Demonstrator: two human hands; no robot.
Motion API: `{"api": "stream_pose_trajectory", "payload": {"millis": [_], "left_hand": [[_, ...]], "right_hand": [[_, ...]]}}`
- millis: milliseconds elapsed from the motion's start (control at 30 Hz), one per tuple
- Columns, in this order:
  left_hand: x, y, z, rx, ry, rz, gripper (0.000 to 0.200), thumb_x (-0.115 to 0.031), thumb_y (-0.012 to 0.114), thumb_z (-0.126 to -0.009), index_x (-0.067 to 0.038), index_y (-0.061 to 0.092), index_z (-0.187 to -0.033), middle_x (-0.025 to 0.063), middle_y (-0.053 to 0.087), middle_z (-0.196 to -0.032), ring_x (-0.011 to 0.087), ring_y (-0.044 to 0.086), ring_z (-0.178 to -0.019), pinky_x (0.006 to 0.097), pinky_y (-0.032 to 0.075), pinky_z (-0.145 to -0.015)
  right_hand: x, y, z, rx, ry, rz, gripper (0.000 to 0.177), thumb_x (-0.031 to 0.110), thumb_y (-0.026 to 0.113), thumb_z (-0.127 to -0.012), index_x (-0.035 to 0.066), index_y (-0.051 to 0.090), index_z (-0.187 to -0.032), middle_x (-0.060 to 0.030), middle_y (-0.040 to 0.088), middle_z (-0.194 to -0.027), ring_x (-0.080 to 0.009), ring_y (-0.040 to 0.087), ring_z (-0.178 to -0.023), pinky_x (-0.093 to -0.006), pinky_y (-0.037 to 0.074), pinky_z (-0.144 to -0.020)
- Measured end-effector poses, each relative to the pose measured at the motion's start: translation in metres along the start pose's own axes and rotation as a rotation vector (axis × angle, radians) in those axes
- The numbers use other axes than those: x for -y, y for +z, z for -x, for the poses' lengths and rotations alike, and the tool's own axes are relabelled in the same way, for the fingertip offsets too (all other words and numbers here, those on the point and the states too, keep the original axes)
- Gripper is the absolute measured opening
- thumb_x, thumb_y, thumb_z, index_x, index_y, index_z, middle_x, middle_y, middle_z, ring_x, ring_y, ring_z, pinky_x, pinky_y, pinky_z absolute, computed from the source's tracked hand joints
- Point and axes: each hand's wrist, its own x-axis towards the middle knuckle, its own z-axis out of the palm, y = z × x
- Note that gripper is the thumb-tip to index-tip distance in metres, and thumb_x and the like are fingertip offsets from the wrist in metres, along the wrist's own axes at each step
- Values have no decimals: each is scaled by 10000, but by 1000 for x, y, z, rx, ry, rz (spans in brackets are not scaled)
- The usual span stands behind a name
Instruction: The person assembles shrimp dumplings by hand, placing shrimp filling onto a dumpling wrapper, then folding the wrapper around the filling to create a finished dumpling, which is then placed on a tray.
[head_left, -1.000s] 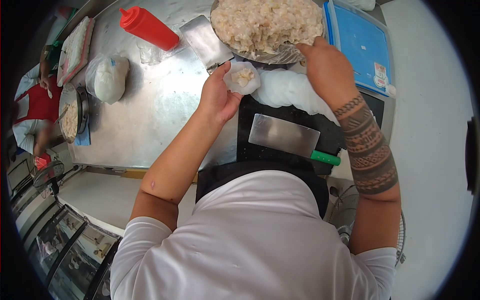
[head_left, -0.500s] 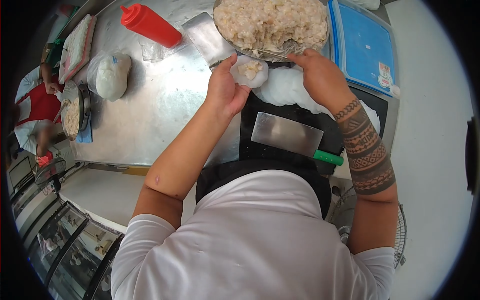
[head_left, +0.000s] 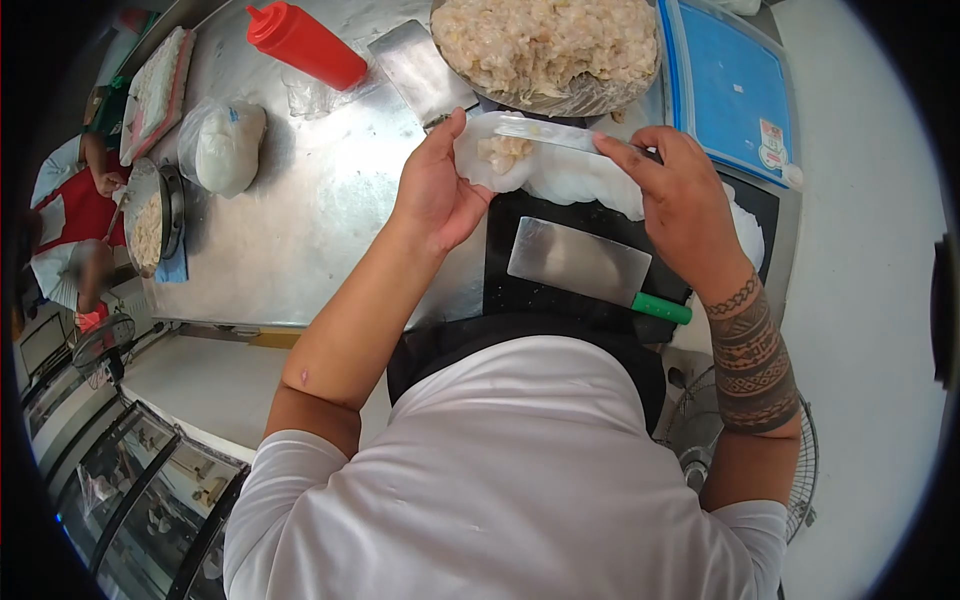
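Observation:
On the fingers of my left hand [head_left: 440, 190] rests a thin white dough wrapper [head_left: 510, 180], with a lump of pale chunky filling [head_left: 503, 152] on it. My right hand [head_left: 685, 190] grips a narrow flat metal spatula [head_left: 550, 133], its blade lying across the wrapper's far side near the filling. Between my hands, a row of white wrappers [head_left: 590, 182] lies on a black board [head_left: 505, 292]. Nearer my body is a cleaver [head_left: 578, 265] with a green handle. Beyond my hands stands a large bowl of the same filling [head_left: 545, 45].
A blue-lidded container [head_left: 730, 90] stands at right. Leftward on the steel table [head_left: 320, 220] are a red squeeze bottle [head_left: 308, 45], a metal sheet [head_left: 420, 70] and a bag of white dough [head_left: 228, 150]. At far left a person in a red apron [head_left: 75, 205] works by another bowl [head_left: 146, 235].
My right hand has moved from the bowl's edge toward my body and right, bringing the spatula blade over the wrapper. My left hand has shifted slightly left and still holds the wrapper with filling.

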Motion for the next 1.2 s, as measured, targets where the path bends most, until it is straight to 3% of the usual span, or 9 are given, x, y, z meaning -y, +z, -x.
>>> {"api": "stream_pose_trajectory", "payload": {"millis": [100, 400, 467, 600, 833, 900, 1067, 1133, 1200], "left_hand": [[-2, 11, 14, 34, 4, -53, 484, -335, 371, -1124, 60, 496, -1374, 213, 611, -1365, 338, 591, -1303, 502, 462, -1144], [-24, 15, 32, 205, -52, -111, 546, -381, 349, -1126, 66, 494, -1403, 207, 603, -1397, 339, 579, -1326, 493, 430, -1171], [-28, 15, 34, 215, -59, -117, 553, -386, 347, -1127, 67, 491, -1408, 208, 601, -1402, 338, 576, -1332, 491, 430, -1171], [-28, 22, 42, 273, -80, -111, 560, -394, 369, -1122, 69, 485, -1414, 208, 599, -1407, 335, 573, -1337, 489, 432, -1169], [-16, 36, 52, 125, 32, -133, 535, -376, 400, -1112, 66, 494, -1398, 215, 601, -1401, 333, 581, -1327, 485, 440, -1163], [-8, 40, 54, 74, 62, -127, 566, -382, 433, -1098, 86, 473, -1413, 237, 572, -1425, 358, 560, -1345, 501, 422, -1179], [10, 50, 72, 69, 71, -46, 626, -386, 490, -1067, 127, 444, -1424, 276, 539, -1447, 391, 543, -1358, 523, 401, -1196], [13, 54, 81, 52, 124, 7, 637, -379, 491, -1062, 142, 431, -1424, 283, 527, -1456, 394, 521, -1379, 523, 388, -1204], [17, 57, 92, 39, 170, 30, 640, -372, 487, -1063, 149, 420, -1428, 287, 519, -1462, 393, 509, -1390, 519, 384, -1206]], "right_hand": [[13, -1, 2, -74, -103, 29, 593, -101, 542, -819, 172, 710, -1318, -122, 615, -1088, -302, 601, -1014, -420, 502, -908], [36, -23, 25, 25, 154, -276, 557, -120, 514, -861, 153, 710, -1307, -127, 589, -998, -310, 604, -941, -396, 509, -851], [40, -30, 32, 9, 175, -308, 531, -114, 492, -889, 114, 704, -1318, -122, 576, -982, -247, 571, -846, -319, 481, -783], [50, -42, 31, -88, 287, -405, 507, -115, 509, -877, 129, 727, -1265, -124, 589, -973, -305, 598, -894, -381, 506, -825], [14, -59, 28, -103, 156, -222, 381, -65, 547, -892, 101, 749, -1170, -131, 644, -987, -347, 645, -906, -424, 518, -811], [-18, -43, 11, -205, 188, 137, 260, -5, 566, -890, 64, 759, -1051, -167, 666, -975, -375, 661, -937, -438, 537, -843], [-61, 45, -54, 35, 298, 366, 201, 104, 570, -889, 26, 755, -901, -203, 679, -1065, -374, 675, -1027, -480, 541, -879], [-50, 52, -59, -91, 223, 322, 196, 110, 611, -885, 42, 763, -988, -198, 676, -1179, -366, 665, -1108, -493, 521, -942], [-29, 56, -38, -485, 18, 30, 238, 113, 680, -878, 86, 762, -1100, -171, 669, -1250, -361, 635, -1166, -470, 491, -1001]]}}
